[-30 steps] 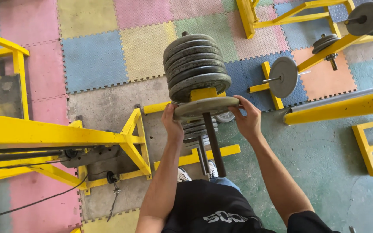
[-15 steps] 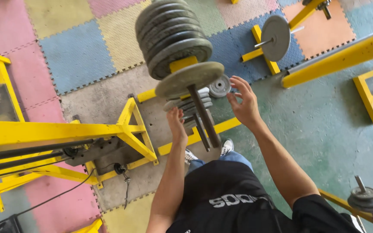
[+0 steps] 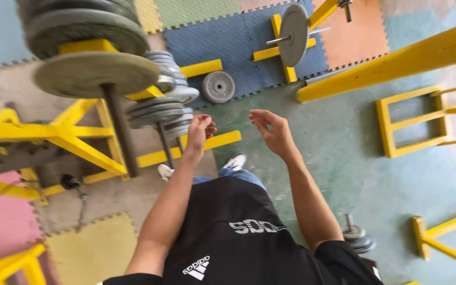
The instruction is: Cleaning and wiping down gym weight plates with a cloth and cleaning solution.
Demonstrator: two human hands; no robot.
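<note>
Both hands hang in the air in front of the person's chest and hold nothing. The left hand [image 3: 200,132] has its fingers curled loosely inward, not gripping anything; the right hand [image 3: 271,128] is spread open, fingers slightly bent. Nearest to the left hand is a low stack of grey weight plates [image 3: 162,108] on a peg of the yellow machine frame [image 3: 77,145], just beside the knuckles but not touching. Higher up and to the left, a large grey plate [image 3: 95,74] sits at the end of a loaded bar. A small loose plate [image 3: 218,86] lies flat on the blue floor mat [image 3: 238,42], apart from both hands. Handling such plates well likely calls for both palms on opposite rims and feet clear. No containers are in view.
</note>
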